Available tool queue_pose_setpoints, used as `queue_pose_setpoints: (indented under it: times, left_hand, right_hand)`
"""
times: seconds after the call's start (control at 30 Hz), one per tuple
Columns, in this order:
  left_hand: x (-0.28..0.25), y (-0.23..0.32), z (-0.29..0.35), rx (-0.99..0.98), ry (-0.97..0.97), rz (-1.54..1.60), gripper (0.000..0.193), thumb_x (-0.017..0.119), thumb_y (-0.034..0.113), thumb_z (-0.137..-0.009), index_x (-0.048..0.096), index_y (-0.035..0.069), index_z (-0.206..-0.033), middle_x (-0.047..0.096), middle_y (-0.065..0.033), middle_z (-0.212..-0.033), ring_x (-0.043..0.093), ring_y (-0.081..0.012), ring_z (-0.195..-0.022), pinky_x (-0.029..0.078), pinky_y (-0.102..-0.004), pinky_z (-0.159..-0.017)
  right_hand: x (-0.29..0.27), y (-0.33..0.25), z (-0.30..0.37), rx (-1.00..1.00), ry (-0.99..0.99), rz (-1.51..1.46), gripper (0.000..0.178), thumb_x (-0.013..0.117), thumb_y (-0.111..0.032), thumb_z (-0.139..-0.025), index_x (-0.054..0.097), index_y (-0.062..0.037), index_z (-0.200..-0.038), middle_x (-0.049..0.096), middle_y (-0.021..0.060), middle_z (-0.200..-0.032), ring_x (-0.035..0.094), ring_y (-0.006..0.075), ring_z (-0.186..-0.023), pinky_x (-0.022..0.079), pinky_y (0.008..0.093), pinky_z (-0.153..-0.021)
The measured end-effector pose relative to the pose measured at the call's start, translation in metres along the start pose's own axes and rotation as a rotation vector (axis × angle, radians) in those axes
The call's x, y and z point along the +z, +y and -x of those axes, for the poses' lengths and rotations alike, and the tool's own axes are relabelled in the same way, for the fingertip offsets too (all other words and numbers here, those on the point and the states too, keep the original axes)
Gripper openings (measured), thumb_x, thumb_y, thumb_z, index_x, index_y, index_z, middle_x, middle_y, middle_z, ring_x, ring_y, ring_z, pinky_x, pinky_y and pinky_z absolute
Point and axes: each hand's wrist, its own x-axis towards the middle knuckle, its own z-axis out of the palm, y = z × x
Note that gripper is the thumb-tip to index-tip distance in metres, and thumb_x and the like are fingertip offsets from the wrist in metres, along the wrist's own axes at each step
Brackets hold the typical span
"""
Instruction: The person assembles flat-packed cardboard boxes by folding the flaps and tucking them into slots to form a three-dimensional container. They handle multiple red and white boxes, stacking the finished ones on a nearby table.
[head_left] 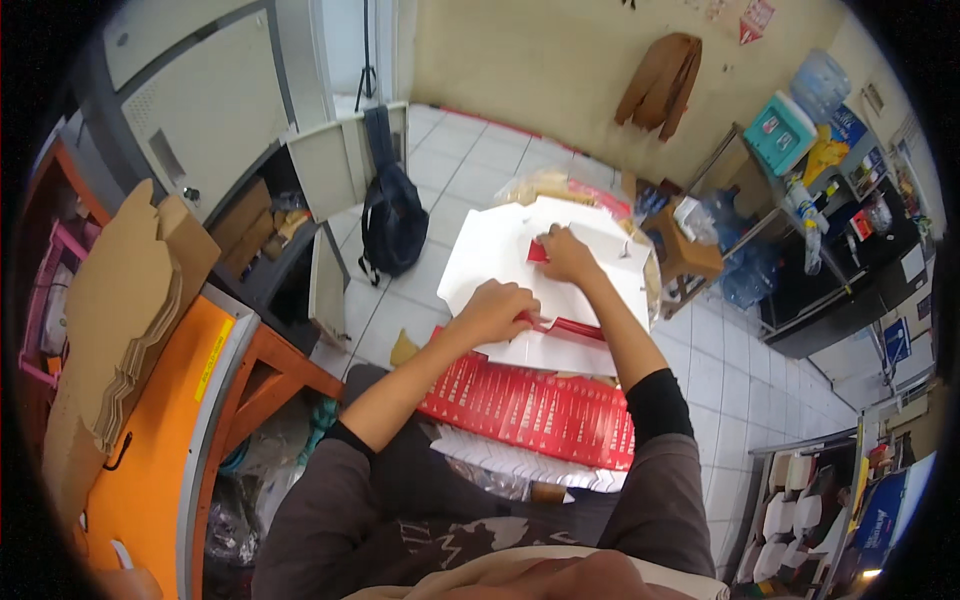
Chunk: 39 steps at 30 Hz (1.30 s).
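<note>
A white cardboard box blank (490, 250) with red printed flaps lies in front of me, partly folded. My left hand (500, 312) is closed, thumb and fingers at the red folded strip along the blank's near side. Farther forward, my right hand (568, 256) has its fingers bent together on a small red tab (538, 251) of the same blank. Its fingertips are partly hidden. Beneath and nearer to me sits a stack of red printed cardboard blanks (530, 410), whose white edges show below.
On the left, cut brown cardboard pieces (130, 320) lean over an orange table (150, 450). A dark backpack (393, 215) hangs on an open cabinet door. A brown stool (685, 245) and large water bottles (745, 280) stand to the right. A brown jacket (660, 85) hangs on the wall.
</note>
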Motion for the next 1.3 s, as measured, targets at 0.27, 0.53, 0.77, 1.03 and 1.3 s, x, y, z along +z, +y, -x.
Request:
queue_pose_setpoints:
  times: [0.27, 0.53, 0.77, 1.03, 1.3]
  left_hand:
    - [-0.074, 0.024, -0.014, 0.164, 0.344, -0.124, 0.011, 0.064, 0.006, -0.07, 0.062, 0.015, -0.075, 0.062, 0.0013, -0.08, 0.061, -0.0224, -0.079, 0.045, -0.0368, -0.068]
    - [-0.114, -0.026, -0.08, 0.447, 0.276, -0.099, 0.026, 0.061, -0.003, -0.058, 0.064, 0.013, -0.079, 0.065, -0.0017, -0.087, 0.061, -0.0252, -0.086, 0.046, -0.038, -0.078]
    - [-0.041, -0.026, -0.089, -0.497, -0.358, -0.248, 0.034, 0.068, 0.029, -0.074, 0.067, 0.005, -0.097, 0.066, -0.0121, -0.099, 0.059, -0.0258, -0.106, 0.047, -0.0474, -0.087]
    - [0.022, -0.043, -0.07, -0.718, -0.026, -0.107, 0.045, 0.075, 0.016, -0.066, 0.064, 0.0, -0.106, 0.066, -0.0203, -0.104, 0.065, -0.0332, -0.1, 0.054, -0.0456, -0.08]
    - [0.012, -0.07, -0.035, -0.516, 0.229, 0.04, 0.042, 0.073, 0.024, -0.072, 0.066, 0.004, -0.107, 0.068, -0.0184, -0.1, 0.065, -0.0338, -0.091, 0.052, -0.0399, -0.08]
  right_hand:
    - [-0.057, 0.093, 0.014, 0.207, 0.467, 0.091, 0.025, 0.063, -0.026, -0.082, 0.069, -0.002, -0.077, 0.066, 0.0177, -0.081, 0.063, 0.0322, -0.079, 0.049, 0.0413, -0.073]
    - [-0.047, 0.15, 0.094, 0.664, 0.443, -1.02, 0.019, 0.058, -0.018, -0.092, 0.064, -0.0023, -0.102, 0.064, 0.0048, -0.083, 0.058, 0.0137, -0.073, 0.048, 0.032, -0.063]
    - [0.048, 0.098, 0.138, 0.94, 0.573, -0.886, 0.028, 0.056, -0.01, -0.091, 0.059, 0.0074, -0.112, 0.064, 0.0123, -0.098, 0.058, 0.0218, -0.085, 0.047, 0.0341, -0.075]
    - [0.024, 0.052, 0.143, 0.85, 0.734, -1.153, 0.034, 0.055, -0.011, -0.092, 0.055, 0.0086, -0.12, 0.062, 0.0129, -0.108, 0.057, 0.0199, -0.094, 0.045, 0.0323, -0.084]
    - [-0.003, 0.057, 0.137, 0.87, 0.582, -0.32, 0.097, 0.087, -0.026, -0.062, 0.033, 0.0051, -0.137, 0.047, 0.0208, -0.127, 0.05, 0.0295, -0.112, 0.042, 0.0395, -0.093]
